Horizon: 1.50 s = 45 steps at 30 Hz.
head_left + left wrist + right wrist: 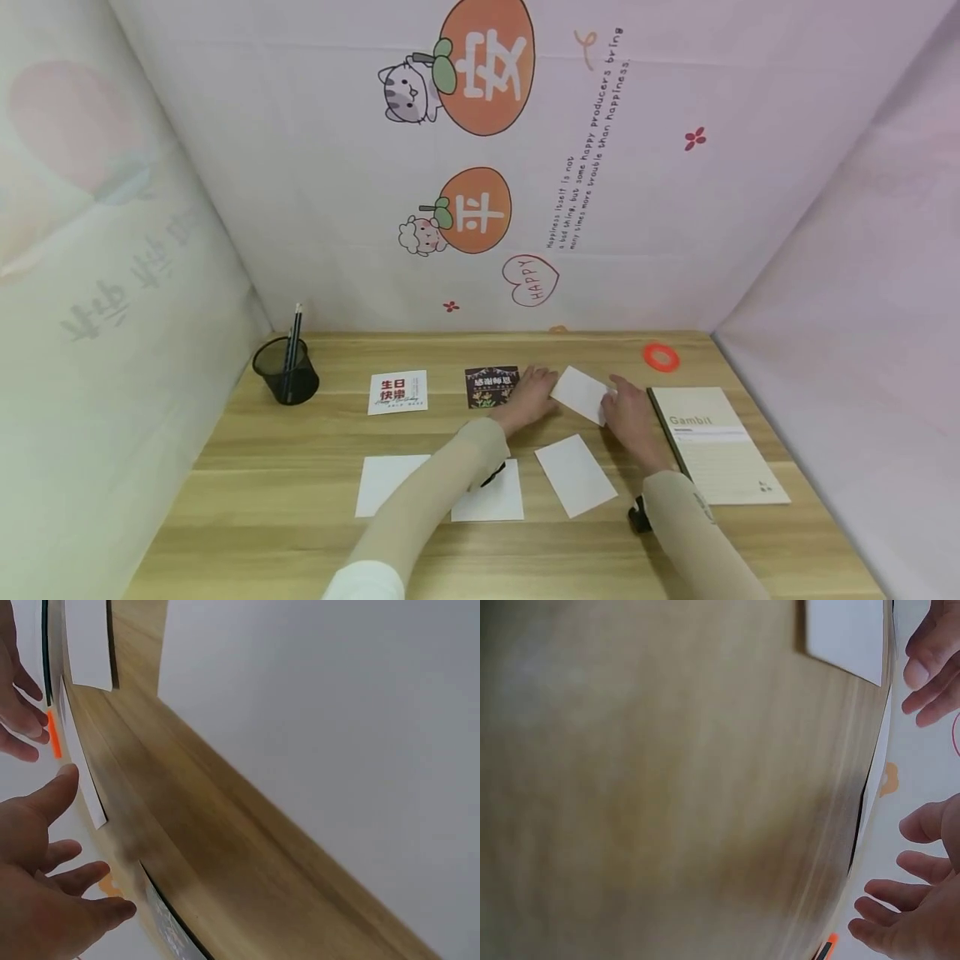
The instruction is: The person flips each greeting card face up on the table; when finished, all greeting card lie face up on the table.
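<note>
A blank white card (579,395) lies tilted on the table between the two hands. My left hand (528,398) is at its left side, beside a dark printed card (489,387). My right hand (628,412) is at the white card's right edge, overlapping its corner in the head view. In the left wrist view, the left hand (45,877) has its thumb and fingers spread, with nothing pinched between them. The right wrist view gives the right hand (915,892) with fingers apart too. Whether either hand touches the card is unclear.
Nearer me lie more white cards: one tilted (576,475), one (491,497) under the left forearm, another (386,483) further left. A birthday card (397,392), black mesh pen cup (287,375), orange-red ring (661,357) and notebook (720,450) surround them. Fabric walls enclose the table.
</note>
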Tool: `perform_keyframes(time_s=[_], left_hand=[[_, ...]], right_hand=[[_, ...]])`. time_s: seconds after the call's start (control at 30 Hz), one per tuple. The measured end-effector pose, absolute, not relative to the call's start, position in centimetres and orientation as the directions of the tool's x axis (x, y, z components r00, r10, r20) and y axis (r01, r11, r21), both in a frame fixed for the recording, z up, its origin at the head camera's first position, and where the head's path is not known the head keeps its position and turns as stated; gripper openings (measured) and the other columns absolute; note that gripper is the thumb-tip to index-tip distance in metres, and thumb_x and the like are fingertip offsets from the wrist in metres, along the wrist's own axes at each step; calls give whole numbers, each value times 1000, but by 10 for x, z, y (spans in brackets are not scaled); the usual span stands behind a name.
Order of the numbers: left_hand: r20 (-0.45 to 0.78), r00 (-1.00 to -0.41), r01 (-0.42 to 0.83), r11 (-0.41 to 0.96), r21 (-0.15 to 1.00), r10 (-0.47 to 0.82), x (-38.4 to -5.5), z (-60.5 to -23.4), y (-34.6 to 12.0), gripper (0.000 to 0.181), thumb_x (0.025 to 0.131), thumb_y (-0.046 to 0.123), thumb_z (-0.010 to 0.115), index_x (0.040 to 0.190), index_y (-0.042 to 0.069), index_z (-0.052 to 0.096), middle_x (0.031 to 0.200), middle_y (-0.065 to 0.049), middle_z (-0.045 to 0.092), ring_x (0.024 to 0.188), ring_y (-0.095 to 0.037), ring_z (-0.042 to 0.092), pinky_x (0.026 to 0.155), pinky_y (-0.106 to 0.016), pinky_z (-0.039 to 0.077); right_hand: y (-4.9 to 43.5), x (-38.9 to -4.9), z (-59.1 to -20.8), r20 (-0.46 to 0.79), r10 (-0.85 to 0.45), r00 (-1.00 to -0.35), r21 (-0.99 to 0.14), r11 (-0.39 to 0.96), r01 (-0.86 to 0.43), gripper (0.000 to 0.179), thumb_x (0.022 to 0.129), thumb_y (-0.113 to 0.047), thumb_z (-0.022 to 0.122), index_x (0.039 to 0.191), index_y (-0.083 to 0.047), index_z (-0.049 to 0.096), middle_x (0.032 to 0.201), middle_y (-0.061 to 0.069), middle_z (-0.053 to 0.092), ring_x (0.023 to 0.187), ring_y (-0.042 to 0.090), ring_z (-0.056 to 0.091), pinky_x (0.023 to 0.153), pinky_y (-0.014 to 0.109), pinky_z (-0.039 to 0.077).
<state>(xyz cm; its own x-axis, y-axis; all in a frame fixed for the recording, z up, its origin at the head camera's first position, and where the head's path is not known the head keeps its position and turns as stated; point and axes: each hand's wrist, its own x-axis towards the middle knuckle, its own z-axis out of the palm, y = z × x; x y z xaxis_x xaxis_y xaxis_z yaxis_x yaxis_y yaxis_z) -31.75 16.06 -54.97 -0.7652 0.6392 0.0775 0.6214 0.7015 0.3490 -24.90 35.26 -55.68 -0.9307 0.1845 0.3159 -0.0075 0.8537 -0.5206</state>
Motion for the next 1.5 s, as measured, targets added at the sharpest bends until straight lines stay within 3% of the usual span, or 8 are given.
perform_keyframes(time_s=[0.37,0.63,0.77,0.97,1.17,1.5], left_hand=[[38,-754,631,707,321,656,-315,-551,165,63,87,35,71,136,2,51,138,-14,51,132,-27,42,117,-41,19],[27,-764,623,726,291,645,-315,-551,168,62,87,38,70,136,3,51,140,-11,50,132,-29,42,115,-38,26],[38,-761,627,720,297,648,-315,-552,168,59,87,36,70,134,4,54,139,-10,51,131,-30,42,114,-38,29],[47,-749,645,710,282,661,-314,-551,171,56,88,36,69,133,6,54,139,-9,52,132,-28,43,113,-42,30],[38,-764,626,727,282,644,-311,-550,174,54,88,38,69,132,10,56,140,-5,52,129,-31,43,103,-46,41],[54,-772,623,737,262,633,-312,-552,177,53,87,40,69,130,13,58,138,-3,53,127,-29,45,99,-46,43]], right_hand=[[349,-246,-551,208,203,-957,-514,855,69,45,92,-7,51,132,13,46,115,37,56,105,47,52,91,59,42],[347,-244,-551,153,224,-963,-511,851,117,47,93,-10,51,134,10,45,115,37,57,105,45,51,87,56,45],[346,-245,-552,176,216,-961,-535,840,91,44,91,-8,52,132,11,48,115,36,57,108,48,51,87,57,46],[348,-243,-555,233,243,-942,-508,856,96,42,88,-2,52,126,16,50,100,35,61,97,47,57,82,56,48],[346,-237,-550,208,312,-927,-488,855,178,41,87,-3,50,124,15,51,108,36,60,100,49,57,83,58,47],[343,-236,-550,164,345,-924,-506,834,221,40,90,-8,49,126,10,52,108,31,62,96,45,58,80,56,48]])
